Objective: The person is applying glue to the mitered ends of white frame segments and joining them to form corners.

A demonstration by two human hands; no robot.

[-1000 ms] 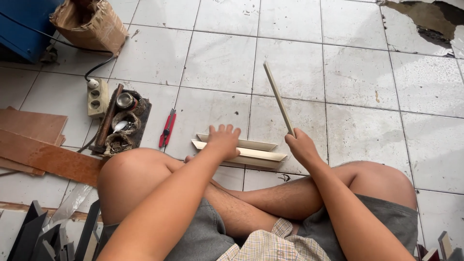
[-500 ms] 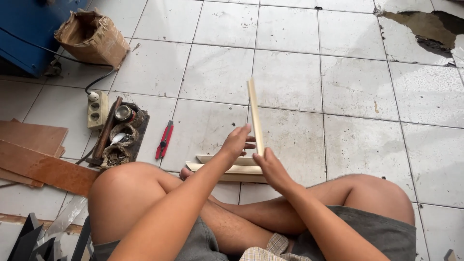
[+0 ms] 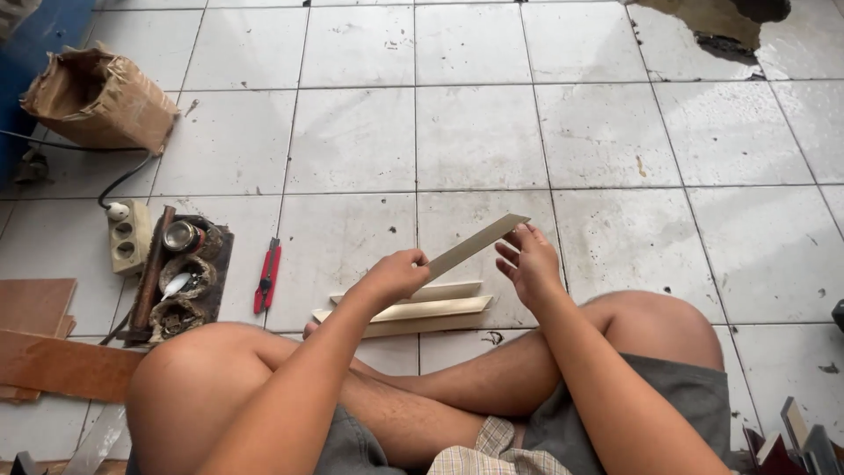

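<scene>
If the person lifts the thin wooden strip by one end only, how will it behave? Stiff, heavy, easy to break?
The thin wooden strip spans straight between the left hand and right hand without sagging, so it is probably fairly stiff. It looks slim, so likely light. Being so thin, it might snap if bent hard.

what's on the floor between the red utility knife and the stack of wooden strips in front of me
Nothing: in the head view, only bare white tile lies between the red utility knife and the stack of wooden strips. The left hand hovers above the stack's left end.
</scene>
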